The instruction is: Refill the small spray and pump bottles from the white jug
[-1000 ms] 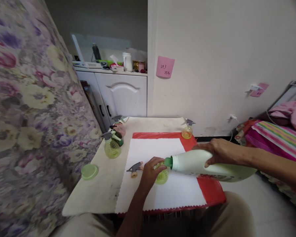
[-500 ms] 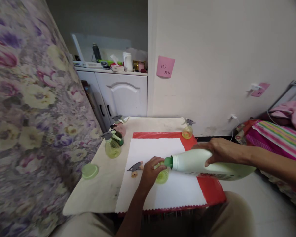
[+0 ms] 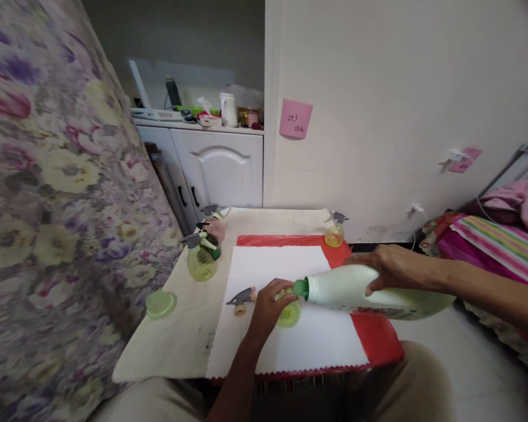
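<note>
One small green bottle is clasped upright by the left hand near the tabletop's front edge; the large white bottle, gripped by the right hand, is still tipped at its mouth, so pouring is judged ongoing.

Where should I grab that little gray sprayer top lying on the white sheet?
Pinch the sprayer top across its tan collar, coming down from above on its left. It lies flat on the white sheet, and the left hand around the small green bottle crowds its right side.
</note>
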{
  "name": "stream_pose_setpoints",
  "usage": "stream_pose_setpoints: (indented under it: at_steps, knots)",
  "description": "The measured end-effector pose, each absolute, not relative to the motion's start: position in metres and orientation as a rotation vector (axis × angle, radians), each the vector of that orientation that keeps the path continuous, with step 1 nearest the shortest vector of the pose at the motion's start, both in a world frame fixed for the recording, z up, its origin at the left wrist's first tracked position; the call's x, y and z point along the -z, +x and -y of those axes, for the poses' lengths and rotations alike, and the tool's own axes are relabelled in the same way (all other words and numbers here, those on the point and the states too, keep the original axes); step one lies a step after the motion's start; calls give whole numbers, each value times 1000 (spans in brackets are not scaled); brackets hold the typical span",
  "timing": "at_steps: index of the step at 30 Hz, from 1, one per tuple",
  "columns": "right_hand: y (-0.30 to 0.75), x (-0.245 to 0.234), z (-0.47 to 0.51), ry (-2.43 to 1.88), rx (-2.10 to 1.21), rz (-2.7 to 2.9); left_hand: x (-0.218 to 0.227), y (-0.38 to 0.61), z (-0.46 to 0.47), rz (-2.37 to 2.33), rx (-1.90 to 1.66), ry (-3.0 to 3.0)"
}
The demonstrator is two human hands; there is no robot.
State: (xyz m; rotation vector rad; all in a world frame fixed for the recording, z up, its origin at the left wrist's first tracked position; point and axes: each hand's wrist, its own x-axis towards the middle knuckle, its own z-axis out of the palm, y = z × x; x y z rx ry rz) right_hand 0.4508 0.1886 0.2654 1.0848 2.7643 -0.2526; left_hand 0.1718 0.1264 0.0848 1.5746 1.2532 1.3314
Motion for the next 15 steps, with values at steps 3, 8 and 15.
stream_pose_setpoints:
  at_steps: [3,8,15]
  knots:
    - [449,-266,-188,1076,247,-2764,-85,172,-126,-1254,-1335,1575]
    - [447,-270,-186,1074,239,-2758,-83,172,-127,-1261,-1326,1576]
    - [450,-266,-189,1059,240,-2785,-82,171,-127,-1255,-1339,1573]
